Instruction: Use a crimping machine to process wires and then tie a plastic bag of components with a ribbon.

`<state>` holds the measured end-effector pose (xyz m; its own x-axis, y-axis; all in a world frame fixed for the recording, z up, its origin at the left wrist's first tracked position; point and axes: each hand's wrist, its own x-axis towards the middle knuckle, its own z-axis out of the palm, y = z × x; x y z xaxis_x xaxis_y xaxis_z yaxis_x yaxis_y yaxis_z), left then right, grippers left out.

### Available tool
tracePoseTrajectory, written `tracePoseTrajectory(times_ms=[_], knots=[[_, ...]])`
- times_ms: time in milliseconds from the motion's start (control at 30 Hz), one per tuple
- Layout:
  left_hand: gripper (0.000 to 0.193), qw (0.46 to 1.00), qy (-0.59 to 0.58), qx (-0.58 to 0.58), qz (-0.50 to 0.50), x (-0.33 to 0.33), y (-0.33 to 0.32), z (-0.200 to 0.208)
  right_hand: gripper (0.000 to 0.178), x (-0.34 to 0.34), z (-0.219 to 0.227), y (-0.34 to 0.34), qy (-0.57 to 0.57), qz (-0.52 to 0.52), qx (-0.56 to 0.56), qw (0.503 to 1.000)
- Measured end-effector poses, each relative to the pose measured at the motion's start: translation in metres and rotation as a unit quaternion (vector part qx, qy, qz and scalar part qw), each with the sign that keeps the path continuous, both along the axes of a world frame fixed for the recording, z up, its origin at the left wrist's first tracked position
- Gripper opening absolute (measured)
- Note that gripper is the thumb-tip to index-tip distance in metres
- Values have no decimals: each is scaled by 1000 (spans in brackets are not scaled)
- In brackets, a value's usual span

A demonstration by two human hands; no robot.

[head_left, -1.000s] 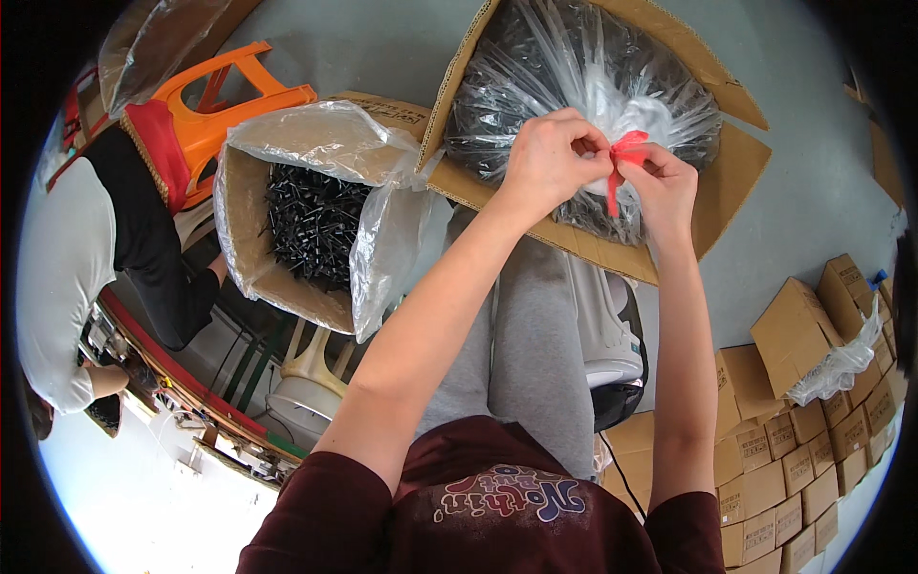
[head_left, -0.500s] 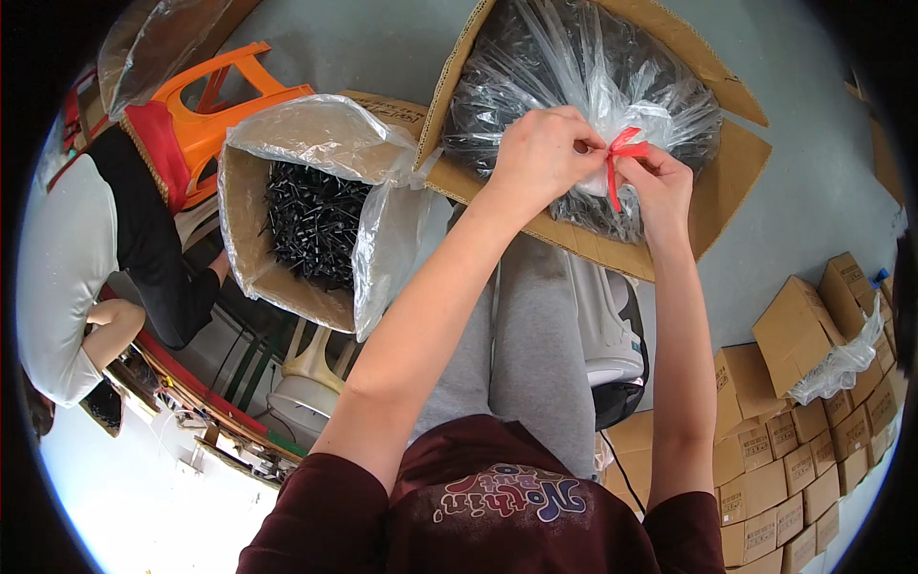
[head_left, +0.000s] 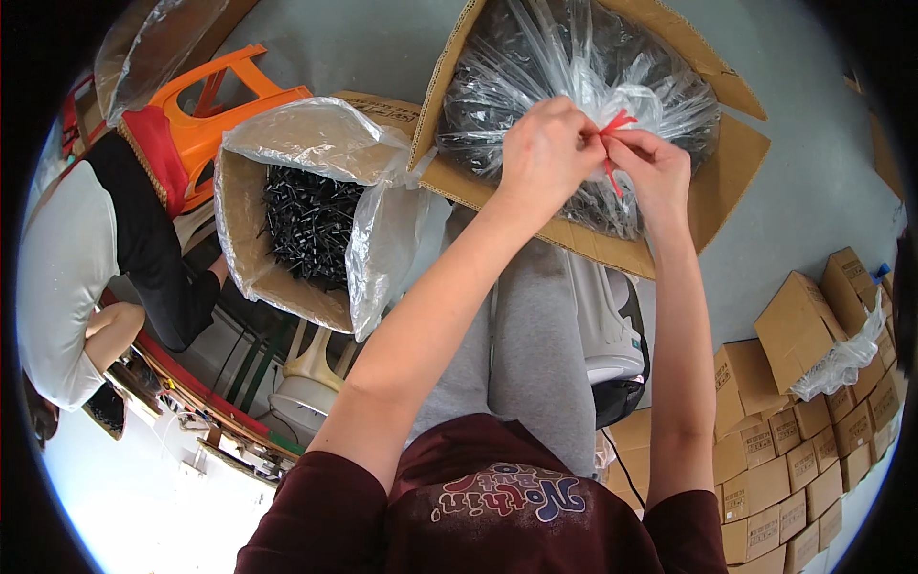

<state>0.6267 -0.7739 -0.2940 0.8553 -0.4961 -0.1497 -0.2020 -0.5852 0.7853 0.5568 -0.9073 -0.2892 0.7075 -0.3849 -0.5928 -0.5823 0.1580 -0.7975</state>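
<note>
A clear plastic bag [head_left: 535, 77] full of small black parts sits in an open cardboard box [head_left: 736, 167] in front of me. Its neck is gathered at the top. A red tie [head_left: 612, 143] wraps that neck. My left hand [head_left: 545, 148] pinches the tie and the bunched plastic from the left. My right hand [head_left: 650, 172] grips the tie's other end from the right. Both hands meet at the knot, fingers closed.
A second open box [head_left: 249, 258], lined with clear plastic and holding black parts, stands left on a pale stool. An orange stool [head_left: 215, 105] is behind it. Another person [head_left: 86, 258] sits at far left. Stacked small cartons [head_left: 803, 430] fill the right.
My hands have stayed at the bag's neck, shifting slightly as they work the red tie. The person at left has moved an arm a little.
</note>
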Motion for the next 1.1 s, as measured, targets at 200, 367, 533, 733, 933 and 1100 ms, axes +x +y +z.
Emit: tracePoseTrajectory(times_ms=[200,367,533,733,933,1100], knots=[[16,986,151,-55,47,15,-1,4,13,19,14,-6,-21,95,-153,983],[16,972,212,-73,72,18,3,0,14,26,19,-7,0,120,-135,984],[18,947,290,-108,86,21,8,-8,13,27,9,-15,-2,109,-44,993],[19,945,298,-113,70,22,9,-8,13,23,1,-20,-23,104,-16,994],[19,961,252,-105,43,23,9,-8,14,17,-3,-15,-35,80,-25,996],[20,944,299,-113,78,21,8,-8,13,15,1,-14,-41,45,-7,998]])
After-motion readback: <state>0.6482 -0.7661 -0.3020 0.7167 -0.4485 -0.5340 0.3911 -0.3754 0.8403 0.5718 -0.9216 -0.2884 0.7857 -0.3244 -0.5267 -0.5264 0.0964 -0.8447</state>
